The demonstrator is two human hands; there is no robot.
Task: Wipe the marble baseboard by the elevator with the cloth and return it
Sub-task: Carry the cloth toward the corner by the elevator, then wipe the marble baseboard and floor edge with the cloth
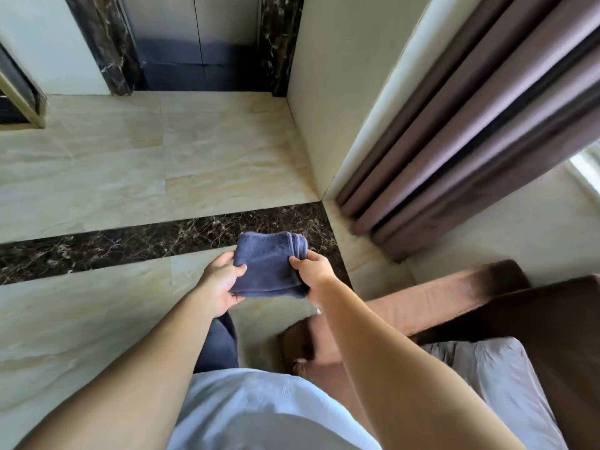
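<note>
A folded dark blue cloth [269, 264] is held in front of my body, above the floor. My left hand [222, 280] grips its left edge, thumb on top. Its right edge is pinched by my right hand [313, 271]. Ahead stands the elevator [198, 40] with grey metal doors, framed by dark veined marble [276, 43] on both sides. The cream wall [321, 92] right of the elevator meets the floor along a pale strip; I cannot tell a separate baseboard there.
The floor is cream marble tile [97, 177] crossed by a dark marble band [130, 241]. Mauve curtains [470, 125] hang at the right. A brown sofa [487, 303] with a grey cushion [493, 378] sits at lower right. A gold-framed fixture [19, 92] stands far left.
</note>
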